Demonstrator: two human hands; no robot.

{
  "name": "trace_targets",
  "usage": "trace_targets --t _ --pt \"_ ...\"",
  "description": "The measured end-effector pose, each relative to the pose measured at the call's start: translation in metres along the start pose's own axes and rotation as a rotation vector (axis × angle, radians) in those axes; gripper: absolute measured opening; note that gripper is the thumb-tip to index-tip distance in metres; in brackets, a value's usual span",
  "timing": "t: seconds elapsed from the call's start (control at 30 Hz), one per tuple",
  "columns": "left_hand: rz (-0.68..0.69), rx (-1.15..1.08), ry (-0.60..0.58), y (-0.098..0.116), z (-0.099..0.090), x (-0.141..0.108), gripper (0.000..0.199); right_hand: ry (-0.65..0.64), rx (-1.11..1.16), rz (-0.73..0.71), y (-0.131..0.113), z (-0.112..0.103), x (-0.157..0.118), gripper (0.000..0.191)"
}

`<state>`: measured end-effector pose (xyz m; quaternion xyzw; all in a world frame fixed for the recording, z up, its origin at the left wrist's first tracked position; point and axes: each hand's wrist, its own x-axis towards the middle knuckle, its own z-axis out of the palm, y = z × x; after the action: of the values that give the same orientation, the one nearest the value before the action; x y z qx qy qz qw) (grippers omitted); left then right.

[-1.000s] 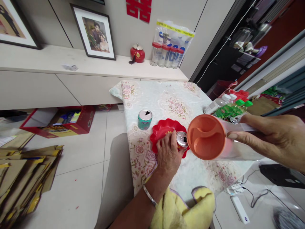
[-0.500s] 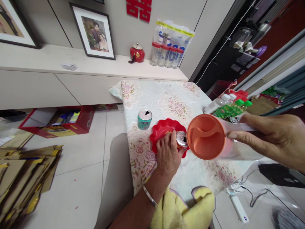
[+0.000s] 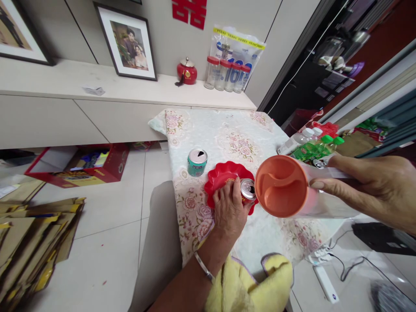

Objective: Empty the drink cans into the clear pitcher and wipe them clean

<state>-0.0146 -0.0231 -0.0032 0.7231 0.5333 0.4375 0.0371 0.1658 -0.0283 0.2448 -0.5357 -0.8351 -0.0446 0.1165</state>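
My left hand [image 3: 230, 207] is wrapped round a small red can [image 3: 248, 190] with an opened silver top, over a red scalloped plate [image 3: 221, 173]. In my right hand [image 3: 373, 186] is a clear pitcher with an orange lid [image 3: 281, 186], tipped on its side so the lid faces the can. The lid's rim is right beside the can top; whether they touch I cannot tell. Any liquid between them is not visible. A green can [image 3: 197, 163], opened, stands upright left of the plate.
Several bottles [image 3: 305, 141] stand at the table's right edge, behind the pitcher. A yellow cloth [image 3: 253, 286] lies at the near edge of the flowered tablecloth [image 3: 240, 143]. Beyond is a white cabinet [image 3: 130, 93] with a red jar [image 3: 187, 73] and glass jars [image 3: 224, 76].
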Motion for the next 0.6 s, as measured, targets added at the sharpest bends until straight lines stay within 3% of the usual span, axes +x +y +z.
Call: trace_targets --t 0.6 --pt "0.015 0.010 0.025 -0.0001 0.0009 0.0004 0.080 0.008 -0.046 -0.088 -0.0004 0.0008 0.0022 0.042"
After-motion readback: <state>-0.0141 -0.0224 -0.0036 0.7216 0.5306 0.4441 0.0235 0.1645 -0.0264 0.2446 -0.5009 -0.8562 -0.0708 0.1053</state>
